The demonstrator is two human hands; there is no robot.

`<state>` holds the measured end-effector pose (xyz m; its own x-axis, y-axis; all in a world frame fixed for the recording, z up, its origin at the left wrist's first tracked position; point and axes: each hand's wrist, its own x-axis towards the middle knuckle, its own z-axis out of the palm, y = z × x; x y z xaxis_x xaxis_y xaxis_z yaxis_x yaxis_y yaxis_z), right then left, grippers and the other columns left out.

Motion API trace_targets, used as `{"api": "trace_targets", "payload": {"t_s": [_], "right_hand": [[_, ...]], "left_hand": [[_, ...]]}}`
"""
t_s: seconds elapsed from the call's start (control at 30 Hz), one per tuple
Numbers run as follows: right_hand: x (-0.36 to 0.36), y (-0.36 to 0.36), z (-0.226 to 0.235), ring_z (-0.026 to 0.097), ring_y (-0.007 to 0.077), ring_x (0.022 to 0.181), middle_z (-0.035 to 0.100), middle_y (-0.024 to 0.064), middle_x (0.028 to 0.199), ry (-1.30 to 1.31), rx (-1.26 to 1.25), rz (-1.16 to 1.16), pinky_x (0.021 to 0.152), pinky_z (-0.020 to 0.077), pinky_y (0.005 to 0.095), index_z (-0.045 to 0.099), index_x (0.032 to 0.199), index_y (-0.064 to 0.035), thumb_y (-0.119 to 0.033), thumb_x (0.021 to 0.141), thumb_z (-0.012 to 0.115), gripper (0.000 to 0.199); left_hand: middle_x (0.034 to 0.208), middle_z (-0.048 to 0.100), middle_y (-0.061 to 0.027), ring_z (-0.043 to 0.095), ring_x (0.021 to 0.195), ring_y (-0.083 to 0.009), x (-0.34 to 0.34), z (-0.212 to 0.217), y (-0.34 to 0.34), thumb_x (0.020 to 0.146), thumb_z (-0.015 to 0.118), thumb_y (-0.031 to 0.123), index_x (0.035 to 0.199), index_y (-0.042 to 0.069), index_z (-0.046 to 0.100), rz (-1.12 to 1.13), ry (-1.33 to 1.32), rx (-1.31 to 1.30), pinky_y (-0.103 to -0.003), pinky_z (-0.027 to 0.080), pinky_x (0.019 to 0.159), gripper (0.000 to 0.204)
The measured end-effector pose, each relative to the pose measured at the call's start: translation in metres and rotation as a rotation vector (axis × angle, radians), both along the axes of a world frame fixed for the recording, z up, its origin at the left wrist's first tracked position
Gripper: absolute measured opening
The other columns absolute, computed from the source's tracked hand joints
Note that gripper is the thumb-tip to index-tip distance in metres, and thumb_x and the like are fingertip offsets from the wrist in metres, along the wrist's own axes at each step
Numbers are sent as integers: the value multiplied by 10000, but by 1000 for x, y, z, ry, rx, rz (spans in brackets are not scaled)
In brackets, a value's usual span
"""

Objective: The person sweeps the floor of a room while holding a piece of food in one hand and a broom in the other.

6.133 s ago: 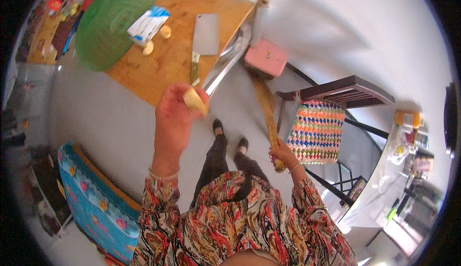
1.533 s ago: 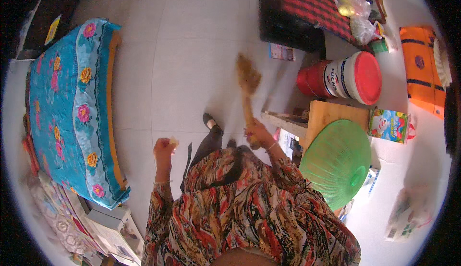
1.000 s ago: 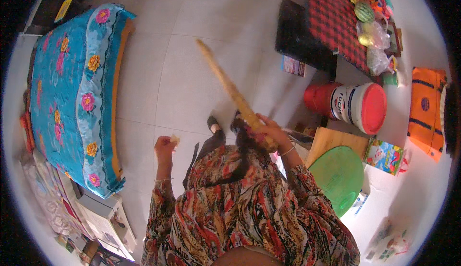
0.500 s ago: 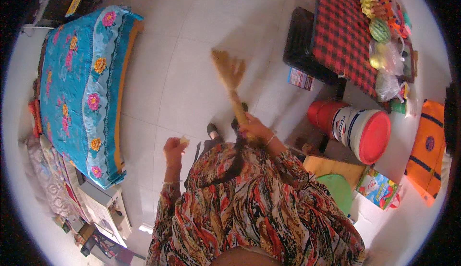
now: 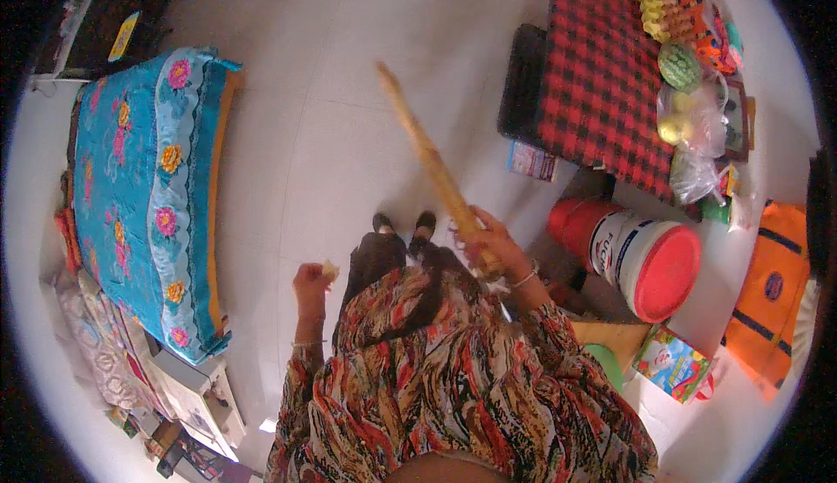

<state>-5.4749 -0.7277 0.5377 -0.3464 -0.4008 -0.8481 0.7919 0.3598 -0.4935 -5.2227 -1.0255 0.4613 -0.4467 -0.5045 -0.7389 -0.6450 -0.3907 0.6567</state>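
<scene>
My right hand (image 5: pixel 490 241) is wrapped round the handle of a straw-coloured broom (image 5: pixel 425 152). The broom slants away from me to the left over the floor and appears narrow, its bristles seen edge-on. My left hand (image 5: pixel 311 287) is raised at my left side, closed, with a small pale piece (image 5: pixel 330 271) pinched at the fingertips. What that piece is cannot be made out.
On the left stands a bed with a blue flowered cover (image 5: pixel 131 195). To the right is a table with a red-and-black checked cloth (image 5: pixel 602 73), bearing a watermelon (image 5: pixel 679 66) and bags. Nearer are a red-lidded white tub (image 5: pixel 649 261) and an orange bag (image 5: pixel 769 291).
The broom has turned from showing its fanned bristles to edge-on, its tip now slightly higher and farther left. My right hand has moved right and a little nearer. My left hand stays closed.
</scene>
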Motion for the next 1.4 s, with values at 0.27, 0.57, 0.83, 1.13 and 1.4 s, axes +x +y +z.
{"api": "trace_targets", "payload": {"t_s": [0.27, 0.57, 0.83, 1.13, 1.4], "right_hand": [[-103, 29, -93, 562, 190, 506, 571, 110, 685, 208, 42, -439, 453, 497, 343, 436, 1114, -41, -37, 751, 637, 416], [-76, -57, -131, 594, 189, 677, 603, 67, 806, 7, -95, -69, 568, 518, 301, 436, 1273, -94, -40, 786, 655, 537], [-128, -87, -90, 627, 182, 803, 630, 124, 1014, -200, -231, -62, 694, 531, 279, 441, 1296, 0, -50, 776, 703, 585], [-205, -17, -100, 640, 202, 718, 632, 126, 934, 103, -122, -493, 559, 535, 315, 420, 1306, -52, 3, 806, 643, 550], [-309, -27, -126, 567, 197, 515, 549, 81, 697, 62, 8, -666, 425, 483, 332, 479, 1118, -68, -4, 775, 620, 376]], "left_hand": [[769, 624, -64, 581, 633, -126, -43, -27, -17, 712, 672, 12, 875, 22, 575, -121, 64, 22, -248, 461, 492, 189], [800, 632, -67, 577, 643, -117, -158, -40, -72, 725, 659, -20, 890, 21, 575, -71, 93, 46, -243, 449, 502, 189], [796, 628, -58, 575, 653, -118, -230, -43, -113, 739, 651, -13, 896, 15, 575, -110, 50, 17, -247, 451, 525, 177], [755, 613, -49, 559, 613, -112, -278, -41, -99, 729, 663, -4, 876, 21, 574, -98, 87, 36, -243, 447, 495, 174], [737, 609, -52, 570, 626, -111, -351, -10, -65, 728, 681, 27, 876, 17, 570, -150, 72, 35, -242, 472, 515, 185]]}}
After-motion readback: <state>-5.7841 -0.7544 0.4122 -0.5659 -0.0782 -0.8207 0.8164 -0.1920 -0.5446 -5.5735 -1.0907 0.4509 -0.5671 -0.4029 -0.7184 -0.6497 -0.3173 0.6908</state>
